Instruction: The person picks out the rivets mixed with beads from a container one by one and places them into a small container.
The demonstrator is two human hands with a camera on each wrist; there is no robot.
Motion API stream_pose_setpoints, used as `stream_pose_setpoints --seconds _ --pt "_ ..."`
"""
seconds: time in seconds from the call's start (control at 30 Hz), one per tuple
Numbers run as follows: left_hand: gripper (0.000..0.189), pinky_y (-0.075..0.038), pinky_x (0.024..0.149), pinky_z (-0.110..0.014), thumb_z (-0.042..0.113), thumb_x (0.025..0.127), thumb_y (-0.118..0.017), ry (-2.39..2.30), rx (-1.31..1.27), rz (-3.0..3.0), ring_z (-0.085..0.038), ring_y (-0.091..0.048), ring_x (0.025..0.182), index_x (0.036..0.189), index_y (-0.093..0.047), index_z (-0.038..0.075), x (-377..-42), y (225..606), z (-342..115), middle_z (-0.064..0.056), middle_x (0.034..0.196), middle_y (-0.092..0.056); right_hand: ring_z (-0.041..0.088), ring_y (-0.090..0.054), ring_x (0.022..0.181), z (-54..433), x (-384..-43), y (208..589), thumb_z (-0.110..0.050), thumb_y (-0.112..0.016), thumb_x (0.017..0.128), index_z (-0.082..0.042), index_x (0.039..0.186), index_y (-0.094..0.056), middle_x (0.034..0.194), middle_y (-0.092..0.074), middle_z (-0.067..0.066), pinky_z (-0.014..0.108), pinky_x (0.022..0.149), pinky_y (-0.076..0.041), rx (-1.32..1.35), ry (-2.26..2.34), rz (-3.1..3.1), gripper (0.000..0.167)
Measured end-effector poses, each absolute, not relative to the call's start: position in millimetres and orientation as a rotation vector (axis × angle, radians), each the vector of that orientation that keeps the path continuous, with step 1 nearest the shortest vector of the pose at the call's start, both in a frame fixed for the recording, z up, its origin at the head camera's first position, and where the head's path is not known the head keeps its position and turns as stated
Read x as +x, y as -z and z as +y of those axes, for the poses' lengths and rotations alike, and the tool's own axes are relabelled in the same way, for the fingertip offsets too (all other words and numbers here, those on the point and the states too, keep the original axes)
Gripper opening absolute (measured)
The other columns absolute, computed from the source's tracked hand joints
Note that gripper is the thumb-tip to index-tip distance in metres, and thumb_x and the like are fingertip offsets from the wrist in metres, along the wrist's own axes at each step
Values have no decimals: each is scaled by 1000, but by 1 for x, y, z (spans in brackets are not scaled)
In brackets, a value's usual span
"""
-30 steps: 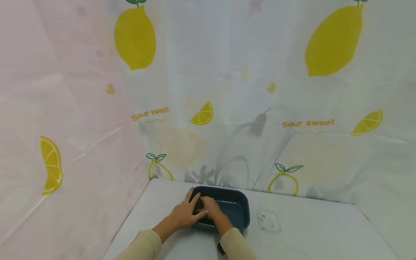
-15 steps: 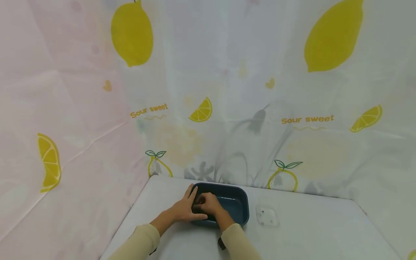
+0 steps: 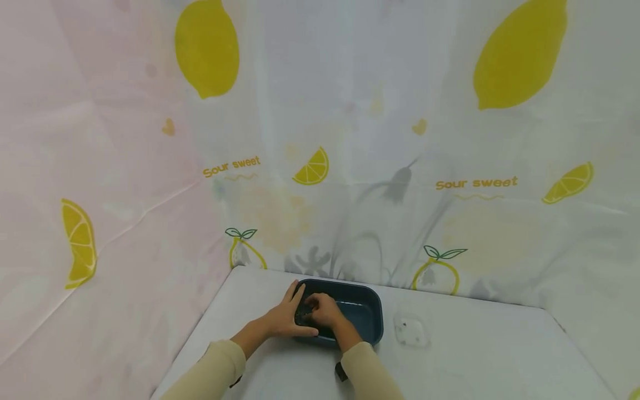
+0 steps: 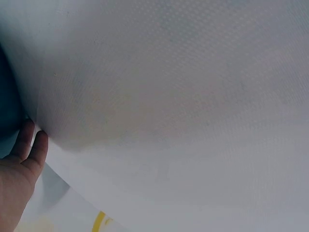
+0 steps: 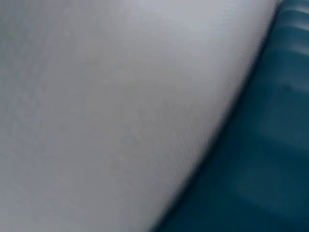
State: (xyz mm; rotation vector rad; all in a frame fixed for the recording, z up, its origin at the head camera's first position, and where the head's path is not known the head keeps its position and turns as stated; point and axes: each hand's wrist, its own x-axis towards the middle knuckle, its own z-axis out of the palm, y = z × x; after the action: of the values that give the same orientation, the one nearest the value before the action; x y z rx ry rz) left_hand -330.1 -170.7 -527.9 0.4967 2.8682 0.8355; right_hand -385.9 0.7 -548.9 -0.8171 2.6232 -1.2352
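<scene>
A dark blue rectangular basin (image 3: 357, 319) with rounded corners stands near the back of the white table. My left hand (image 3: 285, 319) lies over its left end, fingers straight and spread, thumb stretched along the near side. In the left wrist view, two fingers (image 4: 37, 153) of that hand reach beside the blue wall. Inside the basin, my right hand (image 3: 325, 311) has its fingers curled at a dark speckled thing (image 3: 301, 315) between the hands. Most of that thing is hidden by the hands. The right wrist view shows only the table and the basin's blue side (image 5: 256, 145).
A small see-through plastic piece (image 3: 411, 332) lies on the table (image 3: 480, 355), right of the basin. Close behind rises a pale sheet (image 3: 370, 139) printed with lemons, and another sheet slopes along the left. A small black item (image 3: 341, 372) shows beside the right sleeve.
My right hand has drawn slightly up and back from the left hand, its fingers more bent. More of the dark thing shows between the hands. The left hand stays over the basin's left end.
</scene>
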Motion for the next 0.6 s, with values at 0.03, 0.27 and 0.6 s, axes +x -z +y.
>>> stream_pose_setpoints --seconds 0.03,0.27,0.6 --pt "123 -50 94 -53 72 74 -71 -839 503 2871 -39 -50 132 160 -7 11 -330 528 -171 -19 166 1 12 -57 74 0 -386 550 -4 -79 79 -1 103 -72 91 -68 10 28 66 -49 -820 1229 2626 26" --pt "120 -49 96 -54 70 75 -71 -854 497 2869 -39 -48 134 160 -9 12 -330 529 -171 -19 166 2 12 -62 72 2 -391 559 -14 -80 81 -4 93 -75 85 -70 5 30 65 -53 -1018 1238 2655 17" --pt "119 -48 97 -55 70 76 -71 -875 503 2866 -40 -47 135 161 -9 13 -331 531 -171 -19 166 3 19 -63 83 -2 -384 547 -11 -79 81 -5 93 -74 89 -70 6 35 74 -53 -940 1149 2665 15"
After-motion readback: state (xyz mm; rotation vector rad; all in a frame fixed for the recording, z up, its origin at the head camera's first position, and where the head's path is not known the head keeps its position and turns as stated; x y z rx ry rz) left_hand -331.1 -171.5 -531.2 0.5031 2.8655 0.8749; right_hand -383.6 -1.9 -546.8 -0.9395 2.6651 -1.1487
